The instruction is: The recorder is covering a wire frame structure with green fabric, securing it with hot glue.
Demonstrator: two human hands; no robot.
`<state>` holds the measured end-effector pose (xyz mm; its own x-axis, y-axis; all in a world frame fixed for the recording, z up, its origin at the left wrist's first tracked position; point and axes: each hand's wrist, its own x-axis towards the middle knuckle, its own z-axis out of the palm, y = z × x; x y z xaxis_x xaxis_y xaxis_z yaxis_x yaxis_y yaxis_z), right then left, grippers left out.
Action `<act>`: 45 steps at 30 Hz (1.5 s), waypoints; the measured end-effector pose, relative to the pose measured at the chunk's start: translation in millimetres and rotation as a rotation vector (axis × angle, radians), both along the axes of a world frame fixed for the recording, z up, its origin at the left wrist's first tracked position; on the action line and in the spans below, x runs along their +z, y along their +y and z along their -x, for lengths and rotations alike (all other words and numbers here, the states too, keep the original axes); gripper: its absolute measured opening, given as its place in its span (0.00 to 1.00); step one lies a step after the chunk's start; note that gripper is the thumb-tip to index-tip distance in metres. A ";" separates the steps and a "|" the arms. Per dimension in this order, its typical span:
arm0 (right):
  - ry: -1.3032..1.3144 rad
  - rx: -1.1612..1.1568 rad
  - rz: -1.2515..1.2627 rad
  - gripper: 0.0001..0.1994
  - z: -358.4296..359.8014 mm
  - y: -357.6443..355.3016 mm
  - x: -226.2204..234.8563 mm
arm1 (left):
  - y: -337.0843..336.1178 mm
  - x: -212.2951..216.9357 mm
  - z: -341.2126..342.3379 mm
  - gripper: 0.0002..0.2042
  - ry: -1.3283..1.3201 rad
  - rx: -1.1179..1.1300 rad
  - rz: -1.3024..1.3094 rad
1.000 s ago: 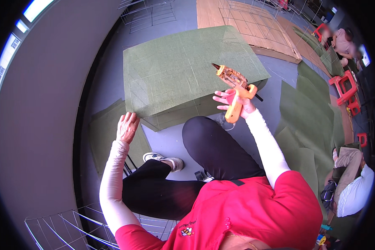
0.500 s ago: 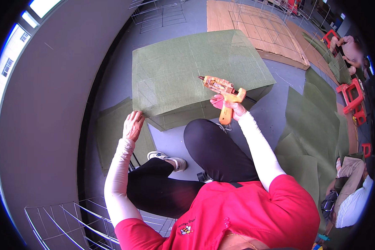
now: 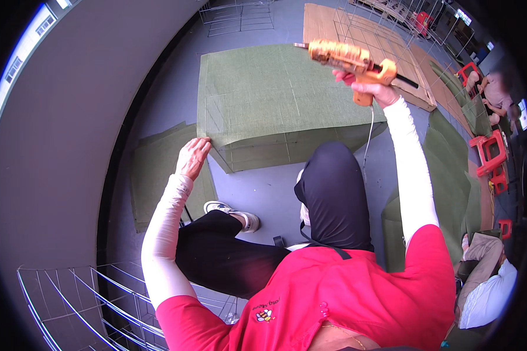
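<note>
My right hand (image 3: 376, 92) grips a yellow-orange hot glue gun (image 3: 341, 57), raised above the far right part of a box-shaped wire frame covered in green mesh fabric (image 3: 257, 93). The nozzle points left, a dark glue stick (image 3: 407, 81) sticks out of the back, and a pale cord (image 3: 369, 137) hangs down. At the near left corner of that cover, my left hand (image 3: 194, 158) pinches the fabric edge with its fingers pressed together. Below the top edge, the green front side panel (image 3: 269, 151) hangs with thin wires showing through.
More green sheets (image 3: 170, 175) lie on the floor at left, and others (image 3: 433, 175) at right. A bare wire frame (image 3: 93, 304) stands near left. Flattened cardboard (image 3: 328, 26) lies beyond. Red stools (image 3: 489, 153) and two seated people are at the right. A grey wall (image 3: 70, 134) runs along the left.
My right hand has lifted the glue gun up, away and to the right. My left hand stays at the fabric corner. My right knee has shifted right, and the view has moved slightly.
</note>
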<state>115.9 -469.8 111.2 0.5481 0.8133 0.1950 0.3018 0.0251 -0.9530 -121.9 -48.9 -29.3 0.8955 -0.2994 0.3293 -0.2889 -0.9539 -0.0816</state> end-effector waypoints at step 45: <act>0.204 -0.081 0.159 0.19 124.0 195.2 -147.4 | 12.7 18.4 -18.3 0.05 -0.164 0.240 0.573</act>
